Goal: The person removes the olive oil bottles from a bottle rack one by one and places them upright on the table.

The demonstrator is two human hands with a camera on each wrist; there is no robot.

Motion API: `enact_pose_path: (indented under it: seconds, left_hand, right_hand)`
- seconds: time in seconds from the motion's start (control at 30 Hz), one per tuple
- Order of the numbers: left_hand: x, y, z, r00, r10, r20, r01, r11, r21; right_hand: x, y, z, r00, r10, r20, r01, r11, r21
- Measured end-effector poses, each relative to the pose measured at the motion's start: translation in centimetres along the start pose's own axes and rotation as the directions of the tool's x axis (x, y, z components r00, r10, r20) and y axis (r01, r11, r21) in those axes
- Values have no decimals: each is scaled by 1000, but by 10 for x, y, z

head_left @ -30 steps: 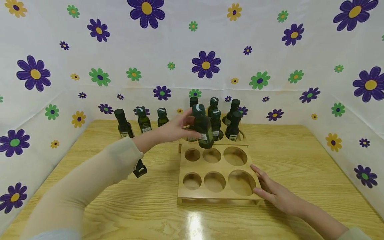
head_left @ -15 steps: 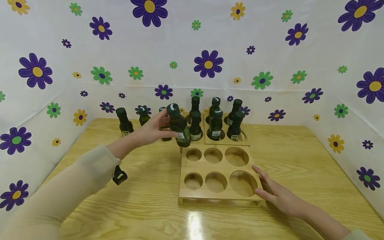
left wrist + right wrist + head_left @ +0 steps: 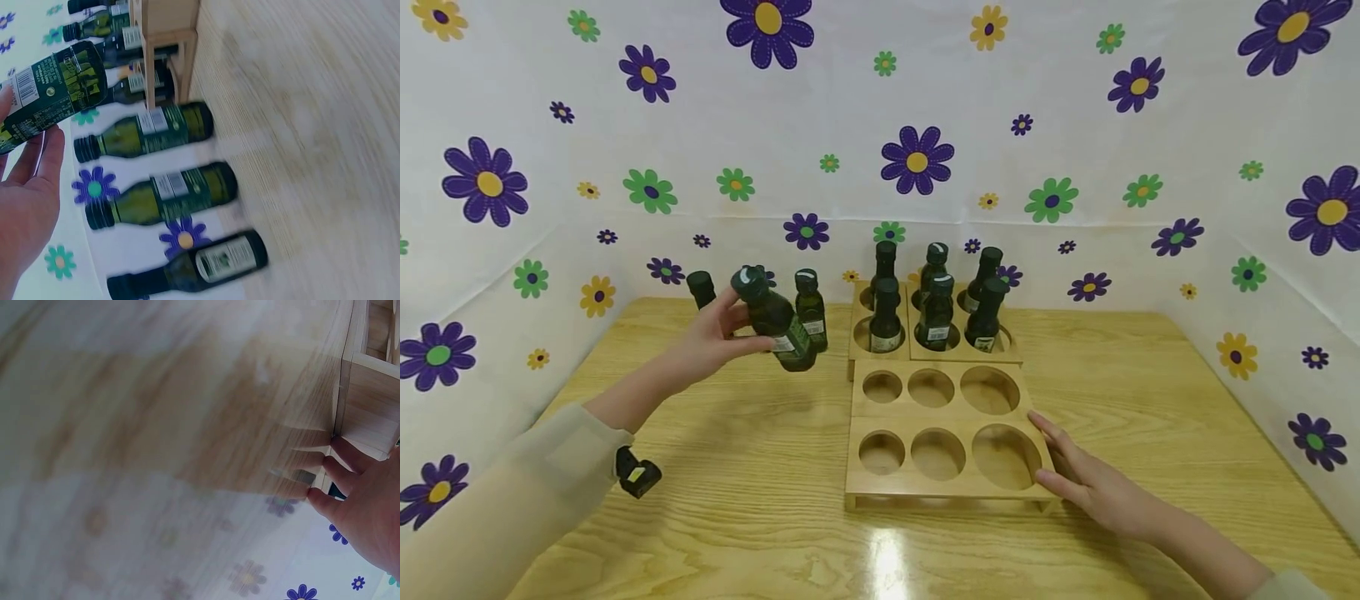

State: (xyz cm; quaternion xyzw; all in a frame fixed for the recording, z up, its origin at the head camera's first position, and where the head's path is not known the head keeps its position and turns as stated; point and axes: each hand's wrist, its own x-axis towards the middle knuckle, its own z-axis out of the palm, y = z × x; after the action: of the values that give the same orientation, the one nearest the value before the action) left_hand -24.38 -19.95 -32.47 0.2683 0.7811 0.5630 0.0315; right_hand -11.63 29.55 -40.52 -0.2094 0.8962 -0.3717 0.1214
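Observation:
My left hand [image 3: 703,346] grips a dark green glass bottle [image 3: 784,333] with a dark cap, tilted, over the table left of the wooden rack. In the left wrist view the held bottle [image 3: 59,94] shows its green label and barcode, fingers around its body. Close behind it stands a similar bottle [image 3: 811,312]; a slimmer dark-necked bottle [image 3: 702,289] is partly hidden by my left hand. My right hand [image 3: 1097,487] rests its fingers and thumb against the right side of the rack [image 3: 925,492]. The right wrist view has those fingertips [image 3: 334,440] at the wooden edge.
The rack's lower front tier has round holes in three sizes. Behind it, the raised back tier [image 3: 904,353] holds several dark bottles [image 3: 937,321]. In the left wrist view, three bottles [image 3: 169,194] stand in a row beside the rack. A flowered cloth [image 3: 850,125] surrounds the table.
My left hand has carried the bottle leftward, from over the rack to beside it, in front of the standing bottles. My right hand stays at the rack's side.

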Motion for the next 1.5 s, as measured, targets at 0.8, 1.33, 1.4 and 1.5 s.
enact_pose_path:
  seconds: [0.8, 1.33, 1.4, 1.5]
  left_hand:
    - [-63, -43, -69, 979, -90, -185, 129, 969, 212]
    - [-62, -70, -82, 977, -121, -175, 172, 932, 318]
    - [-60, -71, -83, 977, -131, -170, 179, 934, 310]
    - [-60, -72, -83, 976, -146, -164, 190, 937, 293]
  right_hand:
    - [-1, -2, 0, 1000, -10, -13, 10, 1000, -18]
    - [-1, -2, -1, 1000, 2, -12, -2, 1000, -10]
    - [-1, -2, 0, 1000, 3, -13, -3, 1000, -11]
    - [-1, -1, 0, 1000, 2, -15, -3, 1000, -15]
